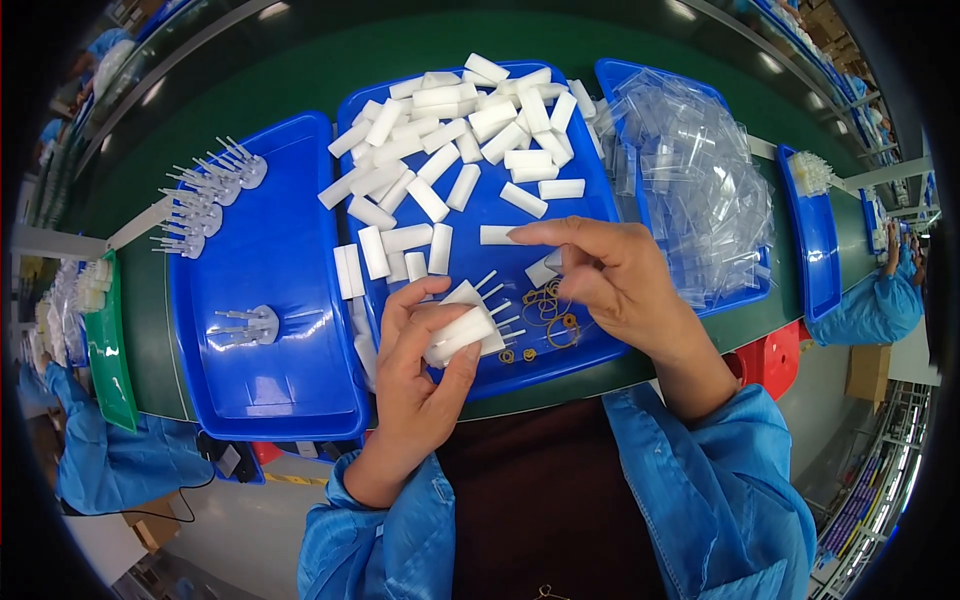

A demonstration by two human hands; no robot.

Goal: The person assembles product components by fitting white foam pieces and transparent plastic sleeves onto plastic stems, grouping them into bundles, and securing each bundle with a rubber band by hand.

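The trays [270, 390] are glossy blue plastic. The white blocks [430, 198] look matt and foamy. The bags [700, 190] at the worktop's right end are clear, shiny film. The sleeves [720, 490] are smooth blue cloth.

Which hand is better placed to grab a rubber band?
Probably the right hand: it hovers just above the rubber bands on the blue tray, while the left hand already grips a white bundle.

Head view, looking down, close over tray [300, 400].
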